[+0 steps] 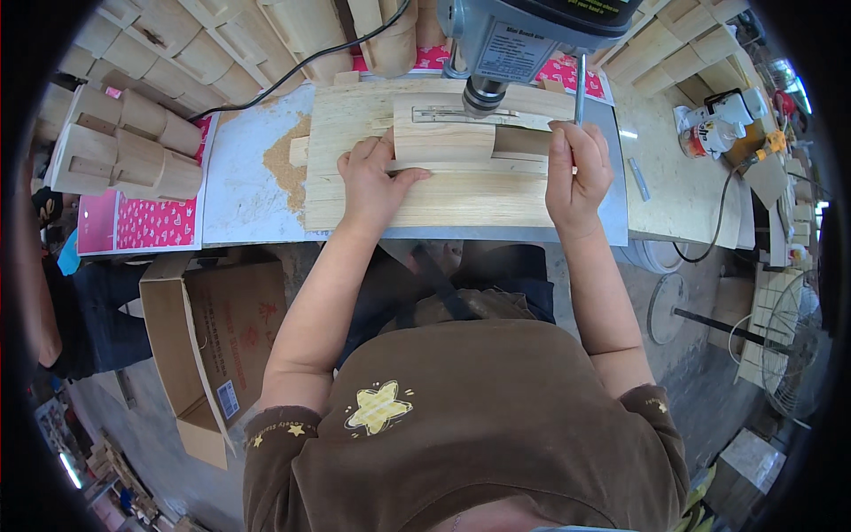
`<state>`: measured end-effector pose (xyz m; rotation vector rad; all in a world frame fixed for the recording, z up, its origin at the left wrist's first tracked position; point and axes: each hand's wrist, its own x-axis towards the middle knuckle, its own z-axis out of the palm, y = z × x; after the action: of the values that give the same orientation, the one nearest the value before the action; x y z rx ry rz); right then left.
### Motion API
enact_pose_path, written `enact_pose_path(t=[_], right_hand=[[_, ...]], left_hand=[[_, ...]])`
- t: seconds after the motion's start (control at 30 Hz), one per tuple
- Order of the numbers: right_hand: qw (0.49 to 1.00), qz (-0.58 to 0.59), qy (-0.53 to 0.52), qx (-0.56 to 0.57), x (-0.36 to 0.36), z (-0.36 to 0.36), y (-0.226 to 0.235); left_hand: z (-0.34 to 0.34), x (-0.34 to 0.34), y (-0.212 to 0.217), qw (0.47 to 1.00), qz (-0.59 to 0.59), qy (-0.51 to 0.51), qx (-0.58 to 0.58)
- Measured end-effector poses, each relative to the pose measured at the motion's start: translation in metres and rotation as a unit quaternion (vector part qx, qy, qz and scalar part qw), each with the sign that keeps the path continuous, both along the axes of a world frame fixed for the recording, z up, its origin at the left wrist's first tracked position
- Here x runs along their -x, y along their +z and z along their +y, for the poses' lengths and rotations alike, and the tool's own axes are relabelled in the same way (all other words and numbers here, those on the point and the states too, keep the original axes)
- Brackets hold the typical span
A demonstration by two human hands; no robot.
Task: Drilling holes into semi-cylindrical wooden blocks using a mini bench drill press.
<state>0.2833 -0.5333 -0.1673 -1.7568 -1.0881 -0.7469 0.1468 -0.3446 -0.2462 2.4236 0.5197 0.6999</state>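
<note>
A pale wooden box-like piece point(443, 142) lies on a flat wooden board point(470, 199) beneath a drill press point(514, 49). My left hand point(368, 177) grips its left end, thumb along the near edge and fingers bent over the side. The drill chuck point(483, 95) is just above the piece's far part, where a slotted strip point(443, 115) runs; the bit's tip is hard to make out. At the right end of the piece, my right hand point(581, 173) is closed around the lower end of the press's metal feed lever point(581, 89).
Stacked wooden pieces point(133, 146) line the back and left. Sawdust point(288, 168) lies left of the board. A black cable point(310, 60) crosses behind. On the right are a marker-like stick point(638, 179) and a glue bottle point(709, 137). Below stand a cardboard box point(222, 337) and a fan point(789, 346).
</note>
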Motion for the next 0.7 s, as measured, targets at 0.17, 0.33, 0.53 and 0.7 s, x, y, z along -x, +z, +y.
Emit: enact_pose_path(t=[0.17, 0.33, 0.53, 0.7], right_hand=[[0.998, -0.065, 0.021, -0.008, -0.004, -0.007, 0.051], [0.999, 0.035, -0.016, -0.003, -0.034, 0.046, 0.163], [0.997, 0.015, -0.025, 0.069, -0.038, 0.031, 0.165], [0.997, 0.053, -0.003, 0.06, 0.012, -0.009, 0.093]], left_hand=[[0.002, 0.003, -0.005, 1.0, -0.011, 0.003, -0.014], [-0.016, -0.017, -0.006, 1.0, -0.017, -0.011, -0.008], [-0.024, -0.024, -0.006, 0.999, -0.049, -0.022, -0.007], [-0.023, -0.019, -0.005, 0.998, -0.053, -0.02, 0.004]])
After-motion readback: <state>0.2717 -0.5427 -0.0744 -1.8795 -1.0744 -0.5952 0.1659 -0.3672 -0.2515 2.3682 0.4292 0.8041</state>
